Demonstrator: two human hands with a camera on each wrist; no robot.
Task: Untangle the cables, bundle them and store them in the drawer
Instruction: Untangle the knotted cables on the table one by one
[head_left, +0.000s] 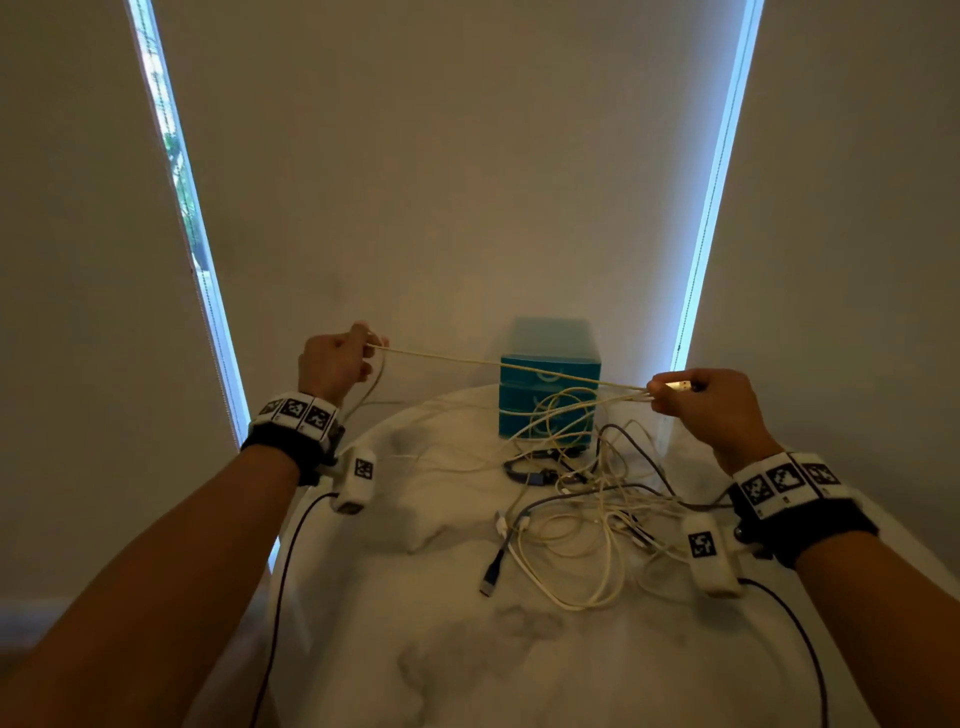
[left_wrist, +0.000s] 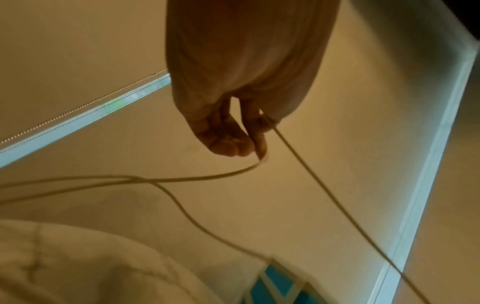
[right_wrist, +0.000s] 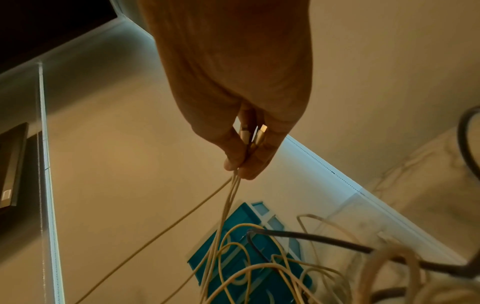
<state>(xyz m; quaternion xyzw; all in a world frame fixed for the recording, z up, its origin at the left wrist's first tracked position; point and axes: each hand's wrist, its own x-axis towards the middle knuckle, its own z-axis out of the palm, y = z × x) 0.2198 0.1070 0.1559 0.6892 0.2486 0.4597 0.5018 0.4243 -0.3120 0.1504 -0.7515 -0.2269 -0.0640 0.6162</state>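
Note:
A white cable (head_left: 511, 365) runs taut in the air between both hands, above the table. My left hand (head_left: 337, 358) is raised at the left and pinches it (left_wrist: 298, 156) where it bends back down. At the right, my right hand (head_left: 691, 397) grips several white strands (right_wrist: 228, 197) together with their plug ends (right_wrist: 253, 134). A tangle of white and dark cables (head_left: 582, 514) lies on the table under the right hand. The teal drawer unit (head_left: 549, 400) stands behind the tangle with its drawers closed.
The round white marble table (head_left: 441, 649) has bare surface at the front and left. A dark USB plug (head_left: 491, 574) lies at the tangle's near edge. A wall with blinds stands close behind the drawer unit. Dark wires trail from both wrist cameras.

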